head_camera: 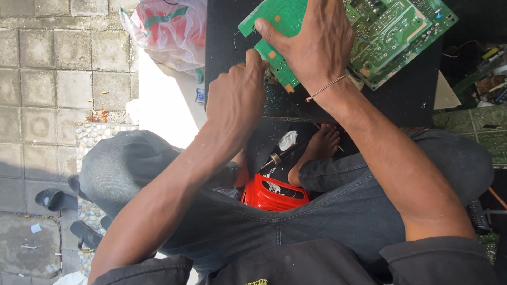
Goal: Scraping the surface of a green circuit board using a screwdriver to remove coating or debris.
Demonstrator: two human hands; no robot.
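Sitting low with the knees wide apart, the person wears dark grey trousers [338,211] that fill most of the lower view. Under the knees, on the left, lies a floor of grey paving stones [47,74]. A dark tabletop [412,100] stands in front of the person, at the top of the view.

On this tabletop lies a green circuit board [391,31], flat, with its soldered side and pale tracks turned up. It reaches from the top middle to the top right, and one narrow part of it sticks out toward the person.

The right hand [311,42] lies spread on top of the board with open fingers and presses it down; a thin string bracelet [325,88] goes around the wrist. The left hand [235,100] is closed into a fist just beside the narrow part of the board, with the thumb at the board's edge. I cannot tell if something is held inside this fist. The two hands are close together, almost touching.

Left of the tabletop there is a plastic bag [169,31] with red and green on it. Between the legs stands a red container [272,194], and a bare foot [319,148] rests on the ground near it. A tool with a dark handle and a metal tip [275,158] lies just above the container. Black sandals [55,199] lie at the far left on the paving.
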